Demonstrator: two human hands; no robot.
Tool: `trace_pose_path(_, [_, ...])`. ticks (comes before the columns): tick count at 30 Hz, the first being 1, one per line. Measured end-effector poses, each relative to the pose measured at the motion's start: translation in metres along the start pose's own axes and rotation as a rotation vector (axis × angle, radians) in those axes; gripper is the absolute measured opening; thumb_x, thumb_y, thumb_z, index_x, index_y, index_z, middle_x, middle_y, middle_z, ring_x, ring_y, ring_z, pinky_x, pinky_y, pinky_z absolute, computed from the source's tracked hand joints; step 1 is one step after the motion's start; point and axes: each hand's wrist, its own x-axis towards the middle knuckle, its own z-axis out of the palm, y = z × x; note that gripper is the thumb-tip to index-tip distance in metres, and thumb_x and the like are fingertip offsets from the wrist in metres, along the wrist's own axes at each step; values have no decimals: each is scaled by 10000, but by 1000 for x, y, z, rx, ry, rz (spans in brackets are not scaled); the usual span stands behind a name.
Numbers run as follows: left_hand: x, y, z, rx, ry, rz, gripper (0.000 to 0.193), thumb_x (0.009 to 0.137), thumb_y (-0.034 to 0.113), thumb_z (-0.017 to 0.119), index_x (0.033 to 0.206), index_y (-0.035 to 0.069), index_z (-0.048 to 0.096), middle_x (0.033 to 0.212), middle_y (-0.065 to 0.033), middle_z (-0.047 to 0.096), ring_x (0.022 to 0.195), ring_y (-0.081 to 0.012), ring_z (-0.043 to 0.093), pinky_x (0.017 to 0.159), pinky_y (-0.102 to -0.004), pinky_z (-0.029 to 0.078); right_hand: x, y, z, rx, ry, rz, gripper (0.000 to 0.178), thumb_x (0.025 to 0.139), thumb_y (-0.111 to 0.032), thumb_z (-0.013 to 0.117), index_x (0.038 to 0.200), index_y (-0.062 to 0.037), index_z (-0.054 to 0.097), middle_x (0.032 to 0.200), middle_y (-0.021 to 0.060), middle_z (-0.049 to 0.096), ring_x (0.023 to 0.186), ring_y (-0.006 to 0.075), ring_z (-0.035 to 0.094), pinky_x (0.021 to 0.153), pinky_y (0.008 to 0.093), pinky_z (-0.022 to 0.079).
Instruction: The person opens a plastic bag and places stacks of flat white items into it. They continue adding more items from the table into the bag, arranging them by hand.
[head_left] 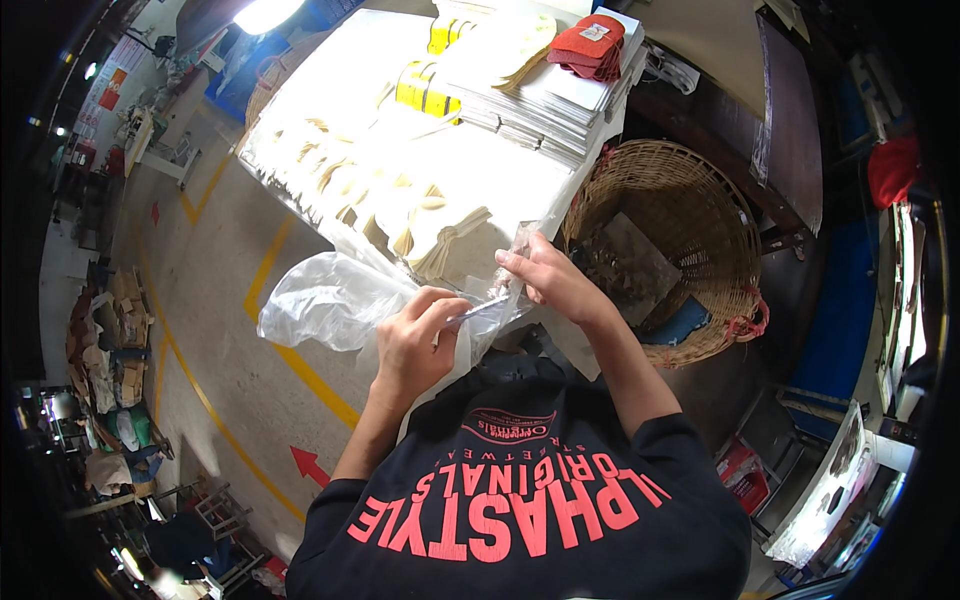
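Close to the table's near edge, my left hand [412,342] is closed, fingers wrapped around a thin pale stick-like tool [480,308] whose exact kind I cannot make out. My right hand [552,278] pinches a crumpled piece of clear plastic film [520,242], just right of the tool's tip. A thin translucent plastic bag [335,300] puffs out beyond my left hand, over the table's edge. Just past my hands, fanned bundles of cream-coloured cut pieces [440,245] lie in rows on the brightly lit white table [300,90].
Stacked white sheets [540,120], yellow-and-black banded bundles [425,90] and a red bundle [588,45] occupy the table's far side. Right of the table stands a large wicker basket [725,215] with scraps inside. Yellow lines and a red arrow [308,466] mark the floor at left.
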Motion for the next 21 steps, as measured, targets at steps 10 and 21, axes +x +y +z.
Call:
trace_pose_path(10, [-1,-3,-9,1,-144,-158,185,821,204,870,856,75,741,714,-55,639,645,-254,648,584,-360,502,-16,2,0,-61,-255,-165,547,919,-84,742,1301,98,395,971,133,694,852,153,675,763,286,539])
trace_pose_path(21, [8,-14,-21,-185,-42,-232,164,848,102,849,838,-8,727,668,-107,592,583,-207,530,564,-335,420,-27,-4,6,38,-195,-216,359,967,102,613,1176,-32,354,941,87,649,913,115,642,826,258,518])
